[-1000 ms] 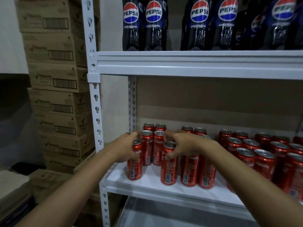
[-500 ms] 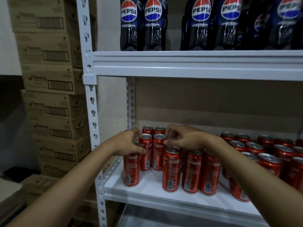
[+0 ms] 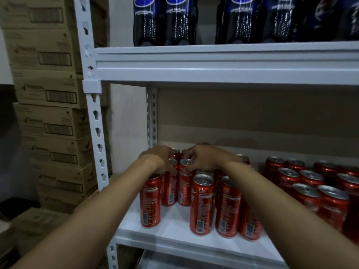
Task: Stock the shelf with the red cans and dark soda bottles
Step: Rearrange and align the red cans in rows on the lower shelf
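My left hand (image 3: pixel 158 159) is over the left group of red cans (image 3: pixel 202 204) on the lower white shelf (image 3: pixel 174 228), and its fingers curl down on the top of one can in the second row (image 3: pixel 170 183); I grasp this can at its rim. My right hand (image 3: pixel 207 158) is just beside it, at 3 o'clock from the left one, and its fingers pinch the top of the neighbour can (image 3: pixel 184 183). At 6 o'clock from my hands, the front row of cans stands upright near the shelf edge, with one can (image 3: pixel 151 200) alone at the left. A second group of red cans (image 3: pixel 310 187) stands at 3 o'clock, apart from the first group. At 12 o'clock, on the upper shelf (image 3: pixel 223 63), the dark soda bottles (image 3: pixel 165 22) stand in a row. At 9 o'clock, outside the shelf frame, brown cardboard boxes (image 3: pixel 48 94) are stacked.
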